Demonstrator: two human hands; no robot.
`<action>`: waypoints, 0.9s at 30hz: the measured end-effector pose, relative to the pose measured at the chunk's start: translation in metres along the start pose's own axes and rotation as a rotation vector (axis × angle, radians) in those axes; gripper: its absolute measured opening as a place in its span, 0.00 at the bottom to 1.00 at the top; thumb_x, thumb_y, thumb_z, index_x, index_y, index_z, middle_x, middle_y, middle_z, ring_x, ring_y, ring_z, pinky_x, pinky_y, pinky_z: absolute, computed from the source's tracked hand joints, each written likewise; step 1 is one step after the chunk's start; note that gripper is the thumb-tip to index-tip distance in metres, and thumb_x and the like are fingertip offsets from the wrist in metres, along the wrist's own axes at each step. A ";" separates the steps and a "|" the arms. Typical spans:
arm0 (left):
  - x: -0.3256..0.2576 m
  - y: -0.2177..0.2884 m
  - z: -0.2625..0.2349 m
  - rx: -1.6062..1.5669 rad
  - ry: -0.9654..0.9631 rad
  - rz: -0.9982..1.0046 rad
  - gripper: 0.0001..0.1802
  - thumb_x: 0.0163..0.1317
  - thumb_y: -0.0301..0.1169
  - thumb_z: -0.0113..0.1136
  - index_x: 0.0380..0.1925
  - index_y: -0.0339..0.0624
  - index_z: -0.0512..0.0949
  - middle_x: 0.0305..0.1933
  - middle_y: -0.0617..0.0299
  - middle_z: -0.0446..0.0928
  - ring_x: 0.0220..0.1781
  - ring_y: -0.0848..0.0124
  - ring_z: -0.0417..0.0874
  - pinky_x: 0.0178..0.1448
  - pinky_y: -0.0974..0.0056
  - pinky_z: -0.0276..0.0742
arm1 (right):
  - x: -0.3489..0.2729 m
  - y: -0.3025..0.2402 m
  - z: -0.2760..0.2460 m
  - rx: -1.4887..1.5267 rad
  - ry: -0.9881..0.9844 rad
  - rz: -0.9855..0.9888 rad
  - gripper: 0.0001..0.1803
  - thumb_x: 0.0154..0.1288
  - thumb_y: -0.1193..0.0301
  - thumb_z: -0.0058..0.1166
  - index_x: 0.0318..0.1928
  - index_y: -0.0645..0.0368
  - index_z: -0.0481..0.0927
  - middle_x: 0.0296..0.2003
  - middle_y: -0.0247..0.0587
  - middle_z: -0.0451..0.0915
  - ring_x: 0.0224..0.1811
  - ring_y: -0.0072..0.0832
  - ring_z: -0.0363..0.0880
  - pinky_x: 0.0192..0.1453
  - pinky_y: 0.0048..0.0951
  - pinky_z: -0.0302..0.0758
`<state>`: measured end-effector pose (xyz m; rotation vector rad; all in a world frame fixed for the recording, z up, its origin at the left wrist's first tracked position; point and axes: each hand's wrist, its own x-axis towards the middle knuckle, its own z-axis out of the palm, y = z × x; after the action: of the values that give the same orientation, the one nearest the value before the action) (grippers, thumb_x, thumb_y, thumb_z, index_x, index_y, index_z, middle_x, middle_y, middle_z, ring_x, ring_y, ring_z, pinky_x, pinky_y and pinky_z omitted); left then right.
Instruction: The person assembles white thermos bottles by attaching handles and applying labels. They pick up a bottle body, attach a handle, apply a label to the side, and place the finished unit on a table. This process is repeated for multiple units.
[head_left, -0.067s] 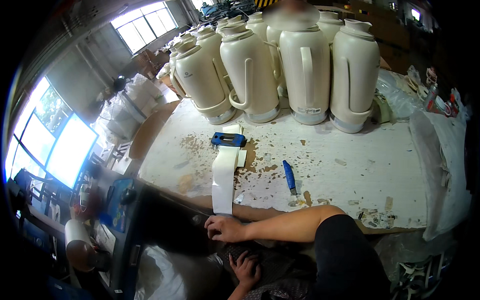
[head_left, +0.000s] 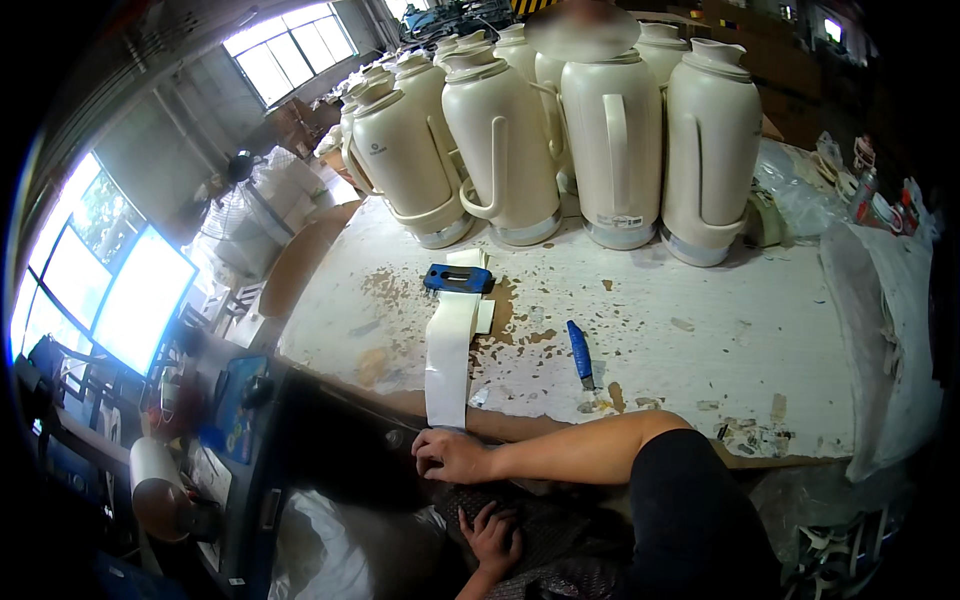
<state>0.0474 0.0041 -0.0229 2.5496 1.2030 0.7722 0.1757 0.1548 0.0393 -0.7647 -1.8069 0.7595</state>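
Note:
A long white paper strip runs toward me over the table's near edge, from under a blue holder with a slot. My right hand is beside the strip's near end, fingers curled in; whatever they might hold is hidden, and I cannot tell whether they touch the strip. Lower down, over dark patterned cloth, lies my left hand with its fingers apart and nothing in it. A blue-handled utility knife lies on the table, right of the strip, out of both hands.
Several cream vacuum flasks with handles stand along the far side of the worn white table. Clear plastic sheeting drapes over its right edge. At left are a bright screen, a computer mouse and a white roll.

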 end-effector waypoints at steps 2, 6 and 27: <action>0.001 0.001 0.000 0.009 0.004 0.003 0.08 0.47 0.31 0.62 0.30 0.51 0.79 0.41 0.72 0.81 0.59 0.63 0.76 0.75 0.38 0.37 | 0.000 0.001 -0.001 -0.041 -0.012 0.031 0.07 0.48 0.72 0.63 0.31 0.54 0.82 0.33 0.37 0.78 0.43 0.36 0.79 0.49 0.36 0.74; 0.001 0.000 -0.001 0.007 0.012 0.002 0.08 0.48 0.33 0.65 0.30 0.51 0.79 0.41 0.71 0.81 0.59 0.64 0.76 0.75 0.39 0.38 | 0.001 -0.002 -0.003 -0.058 -0.129 0.122 0.06 0.48 0.69 0.62 0.30 0.53 0.82 0.32 0.37 0.78 0.43 0.37 0.78 0.49 0.37 0.74; -0.055 -0.003 -0.057 -0.065 -0.024 0.004 0.12 0.54 0.38 0.66 0.39 0.53 0.83 0.52 0.65 0.79 0.68 0.59 0.68 0.75 0.37 0.38 | -0.015 0.005 0.001 -0.334 -0.018 -0.019 0.07 0.53 0.70 0.64 0.33 0.56 0.82 0.32 0.39 0.80 0.39 0.37 0.80 0.44 0.34 0.76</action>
<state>-0.0147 -0.0372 0.0037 2.5028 1.1460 0.7663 0.1802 0.1457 0.0268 -0.9565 -1.9812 0.4563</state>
